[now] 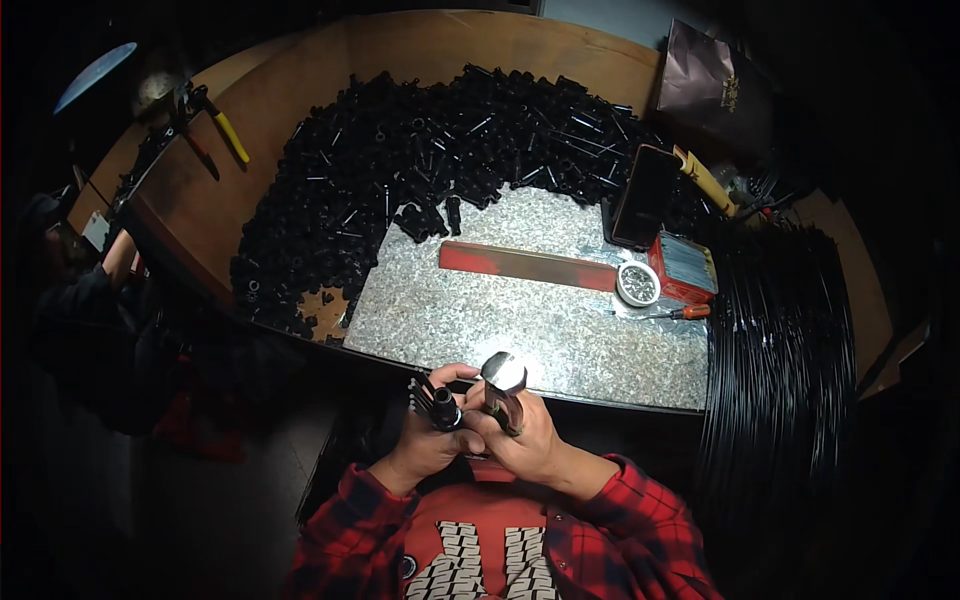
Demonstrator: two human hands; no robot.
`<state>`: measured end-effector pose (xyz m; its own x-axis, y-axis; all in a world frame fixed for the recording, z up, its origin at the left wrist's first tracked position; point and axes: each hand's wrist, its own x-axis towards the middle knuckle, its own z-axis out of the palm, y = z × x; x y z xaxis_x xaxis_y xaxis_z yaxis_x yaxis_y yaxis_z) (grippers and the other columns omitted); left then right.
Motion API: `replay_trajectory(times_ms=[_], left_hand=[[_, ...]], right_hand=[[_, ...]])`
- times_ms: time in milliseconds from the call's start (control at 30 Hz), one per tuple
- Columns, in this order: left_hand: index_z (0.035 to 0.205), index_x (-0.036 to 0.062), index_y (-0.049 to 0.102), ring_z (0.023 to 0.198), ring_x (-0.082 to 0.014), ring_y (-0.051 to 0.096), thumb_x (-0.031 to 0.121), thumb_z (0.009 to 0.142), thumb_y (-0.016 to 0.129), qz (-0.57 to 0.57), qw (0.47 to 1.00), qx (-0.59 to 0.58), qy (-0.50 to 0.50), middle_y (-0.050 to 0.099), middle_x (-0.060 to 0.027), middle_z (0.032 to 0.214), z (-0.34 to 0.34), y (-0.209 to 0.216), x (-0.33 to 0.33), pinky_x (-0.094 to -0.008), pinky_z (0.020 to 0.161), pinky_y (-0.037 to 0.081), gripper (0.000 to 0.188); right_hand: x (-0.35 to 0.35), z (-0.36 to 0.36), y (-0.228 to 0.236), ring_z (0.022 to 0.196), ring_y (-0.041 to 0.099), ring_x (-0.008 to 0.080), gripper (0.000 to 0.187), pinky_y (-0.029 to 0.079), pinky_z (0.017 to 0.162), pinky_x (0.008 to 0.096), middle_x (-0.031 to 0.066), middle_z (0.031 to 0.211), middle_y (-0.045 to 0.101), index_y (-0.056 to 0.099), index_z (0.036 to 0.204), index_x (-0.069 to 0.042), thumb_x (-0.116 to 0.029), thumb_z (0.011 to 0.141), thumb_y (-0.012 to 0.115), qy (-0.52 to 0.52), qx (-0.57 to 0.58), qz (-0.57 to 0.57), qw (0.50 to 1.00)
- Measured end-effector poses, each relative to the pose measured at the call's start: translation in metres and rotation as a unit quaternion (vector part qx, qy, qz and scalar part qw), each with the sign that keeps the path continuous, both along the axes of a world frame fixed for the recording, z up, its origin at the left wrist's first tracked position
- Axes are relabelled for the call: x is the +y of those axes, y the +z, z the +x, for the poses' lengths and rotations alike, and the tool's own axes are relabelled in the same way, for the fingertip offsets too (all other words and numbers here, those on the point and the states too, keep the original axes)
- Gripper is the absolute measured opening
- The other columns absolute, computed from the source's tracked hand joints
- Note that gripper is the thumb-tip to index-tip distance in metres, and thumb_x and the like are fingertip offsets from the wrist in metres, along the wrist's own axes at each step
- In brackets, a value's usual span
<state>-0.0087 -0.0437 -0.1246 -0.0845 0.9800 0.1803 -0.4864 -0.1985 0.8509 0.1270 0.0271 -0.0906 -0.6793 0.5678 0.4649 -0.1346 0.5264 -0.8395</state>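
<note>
Both my hands are held close together in front of my chest, just off the near edge of the stone slab (430,330). My left hand (425,440) is closed around a black tubular part (445,405), with several thin dark rods sticking up beside it. My right hand (530,440) grips a hand tool with a broad, shiny rounded metal head (504,372) and curved dark arms below it; it looks like pincers. The tool's head stands just right of the black part. My fingers hide the tool's lower end, and I cannot tell whether the two things touch.
A big heap of black parts (430,140) fills the wooden-walled bench (420,40). On the slab lie a red-brown bar (525,265), a white cup of small pieces (638,284) and an orange-handled screwdriver (690,313). A phone (643,195) stands behind; long black rods (780,330) hang at right.
</note>
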Motion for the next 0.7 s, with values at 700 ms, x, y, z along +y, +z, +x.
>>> replay_trajectory(times_ms=[700], left_hand=[[0.13,0.0017,0.031,0.084,-0.0144,0.063,0.015,0.067,0.084,-0.023,1.0,0.007,0.001,0.065,-0.0112,0.095,-0.009,-0.002,-0.003,-0.0244,0.07,0.051,0.084]], right_hand=[[-0.001,-0.003,-0.013,0.075,0.06,0.0296,0.015,0.049,0.066,0.034,0.0153,0.087,0.059,0.059,0.091,0.001,-0.001,0.076,0.06,0.006,0.019,-0.001,1.0]])
